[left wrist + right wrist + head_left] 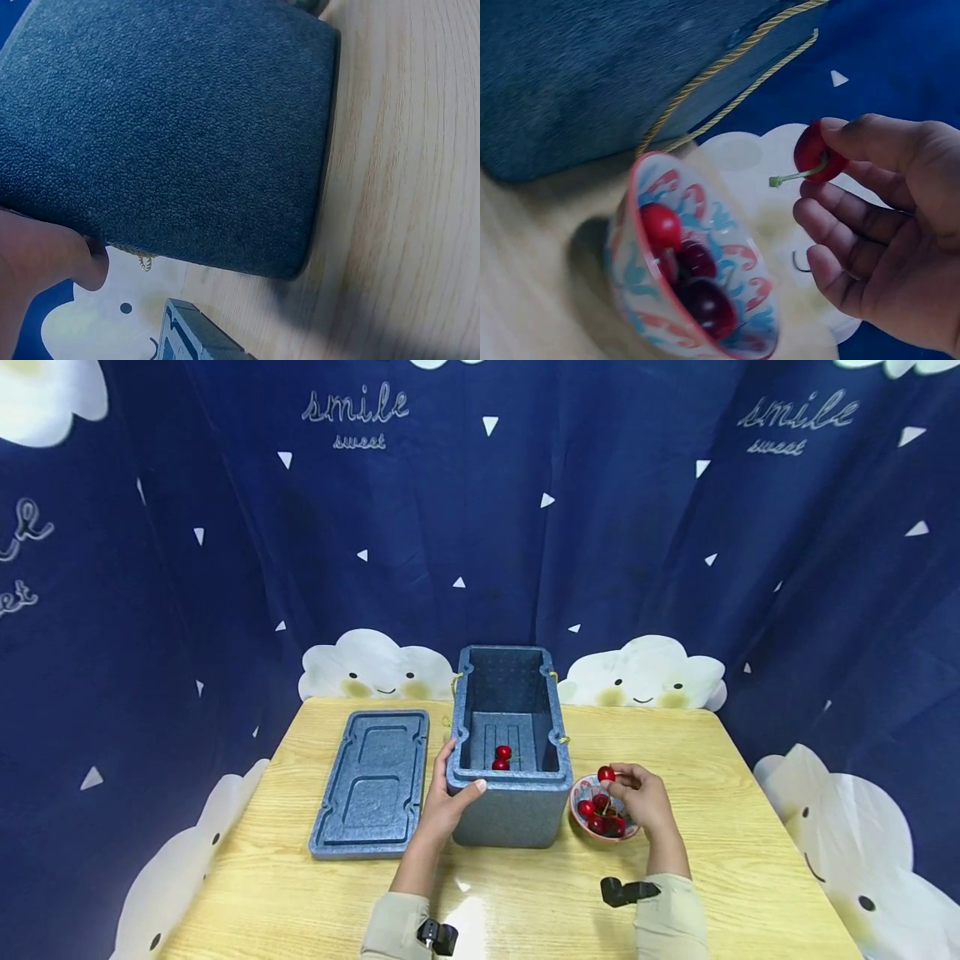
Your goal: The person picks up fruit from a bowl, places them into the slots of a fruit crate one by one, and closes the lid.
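Observation:
My right hand (642,795) pinches a red cherry (815,154) between thumb and fingers, its green stem sticking out. It is held just above a patterned bowl (641,277) that contains several more red cherries (596,823). Left of the bowl stands a deep blue-grey foam box (504,817) without its lid, and two cherries (503,752) lie on its floor. My left hand (444,810) grips the box's near left corner, thumb on the front rim and fingers along the side. In the left wrist view the box wall (180,127) fills much of the picture beside the thumb.
The matching lid (372,781) lies flat on the wooden table (255,877), left of the box. A yellow cord (727,64) runs along the box's side. A dark blue curtain (420,527) with clouds hangs behind the table.

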Available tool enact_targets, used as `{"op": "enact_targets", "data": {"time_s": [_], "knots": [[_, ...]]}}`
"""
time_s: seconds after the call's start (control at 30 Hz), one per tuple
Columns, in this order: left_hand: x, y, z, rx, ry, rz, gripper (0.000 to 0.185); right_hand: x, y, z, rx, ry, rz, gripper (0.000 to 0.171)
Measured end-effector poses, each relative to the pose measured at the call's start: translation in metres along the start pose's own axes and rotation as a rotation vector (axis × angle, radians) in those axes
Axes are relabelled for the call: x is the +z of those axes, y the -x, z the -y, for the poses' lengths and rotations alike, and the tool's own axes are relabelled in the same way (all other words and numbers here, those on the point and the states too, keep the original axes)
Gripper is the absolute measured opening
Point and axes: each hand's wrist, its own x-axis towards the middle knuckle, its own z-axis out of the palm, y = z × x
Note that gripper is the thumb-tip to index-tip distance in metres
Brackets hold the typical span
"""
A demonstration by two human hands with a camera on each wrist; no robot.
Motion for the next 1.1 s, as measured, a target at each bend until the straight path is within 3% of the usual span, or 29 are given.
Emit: {"op": "enact_targets", "data": {"time_s": [0.1,0.33,0.8,1.1], "knots": [[-0.001,0.000,0.001,-0.008,0.014,-0.006,0.079,-0.004,0.001,0.008,-0.025,0.011,0.037,0.037],[-0.009,-0.008,0.030,0.017,-0.012,-0.011,0.079,-0.014,0.002,0.028,-0.052,-0.013,0.129,0.038],[-0.009,-0.009,0.027,0.015,-0.015,-0.023,0.080,-0.029,-0.011,0.063,-0.183,0.043,0.303,0.031],[-0.008,-0.008,0.031,0.096,-0.052,0.002,0.078,-0.038,-0.019,0.087,-0.235,0.045,0.457,0.032]]}}
